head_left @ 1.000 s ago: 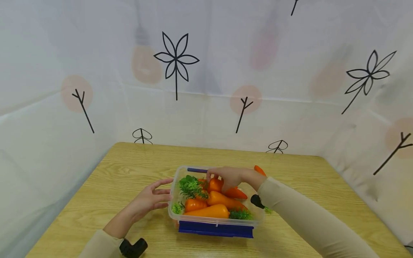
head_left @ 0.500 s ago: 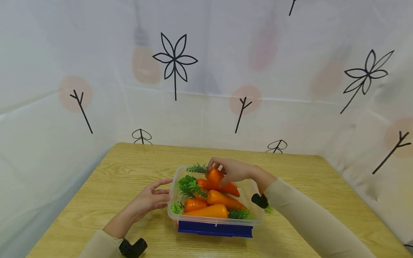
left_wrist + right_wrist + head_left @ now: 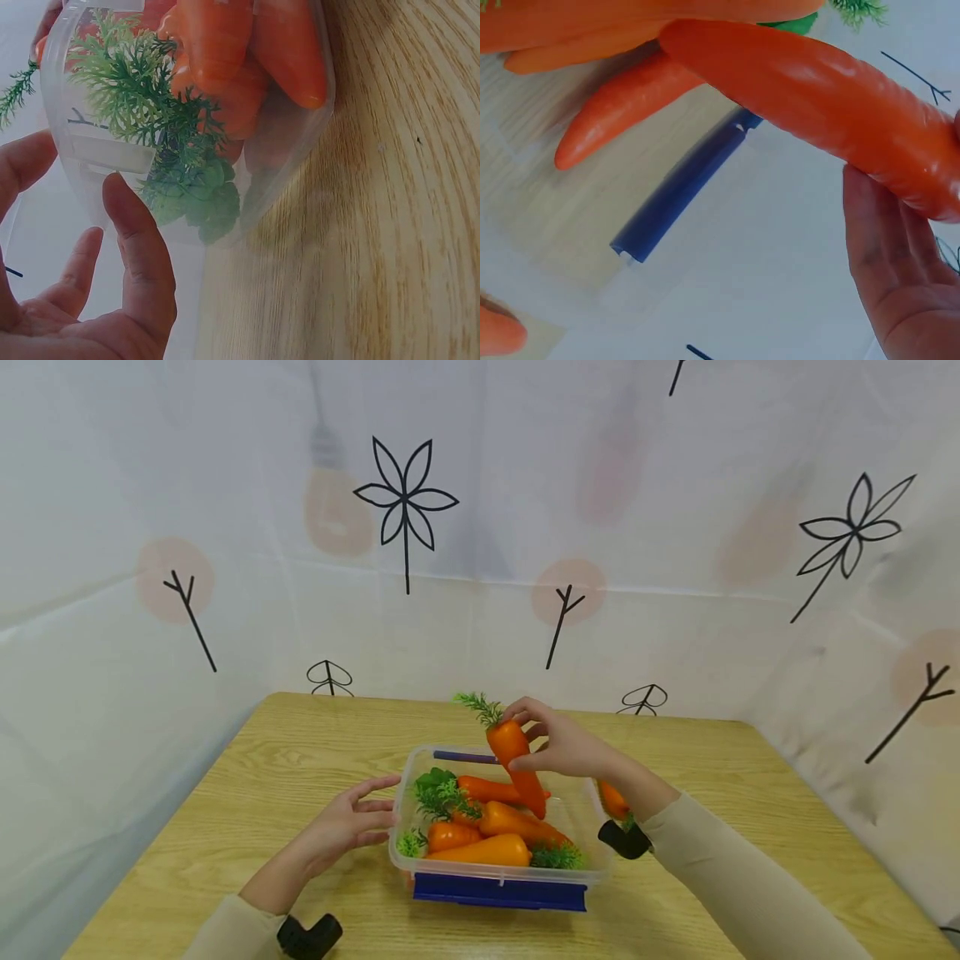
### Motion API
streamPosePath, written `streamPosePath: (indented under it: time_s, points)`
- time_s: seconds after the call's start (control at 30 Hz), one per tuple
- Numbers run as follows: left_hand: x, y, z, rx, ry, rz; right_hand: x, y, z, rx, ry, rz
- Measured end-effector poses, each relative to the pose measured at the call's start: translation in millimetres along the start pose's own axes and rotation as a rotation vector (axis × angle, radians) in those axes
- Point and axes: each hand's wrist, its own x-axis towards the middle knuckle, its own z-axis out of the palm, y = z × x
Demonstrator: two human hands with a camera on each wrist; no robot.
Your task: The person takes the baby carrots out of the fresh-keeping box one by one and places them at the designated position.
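Observation:
My right hand (image 3: 553,742) grips an orange toy carrot (image 3: 510,745) by its thick end, tilted above the plastic container, its green top up and its tip down over the other carrots. In the right wrist view the held carrot (image 3: 817,97) stretches across the upper half. The clear container (image 3: 504,875) has blue side latches and holds several more carrots (image 3: 480,852) with leafy tops. My left hand (image 3: 347,821) stays at the container's left side with its fingers spread. Seen from the left wrist, its fingertips (image 3: 124,195) are right at the clear wall.
Another carrot (image 3: 613,800) lies on the wooden table (image 3: 322,727) right of the container, partly hidden by my right forearm. A white patterned cloth (image 3: 480,635) hangs behind and at the sides of the table.
My right hand has lifted the carrot up out of the container, tilting it with its leafy top raised. The left hand and the container have hardly moved.

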Motion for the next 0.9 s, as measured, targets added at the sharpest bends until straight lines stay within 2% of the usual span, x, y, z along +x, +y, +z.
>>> streamPosePath:
  time_s: [0.3, 0.6, 0.9]
  points:
    - [0.5, -0.7, 0.4, -0.008, 0.0, 0.004, -19, -5, -7, 0.053, 0.204, 0.037]
    - [1.0, -2.0, 0.7, -0.019, 0.004, -0.002, -36, 1, -13, 0.074, 0.316, 0.043]
    - [0.7, -3.5, 0.8, -0.024, 0.011, -0.007, -56, 7, -18, 0.063, 0.384, 0.106]
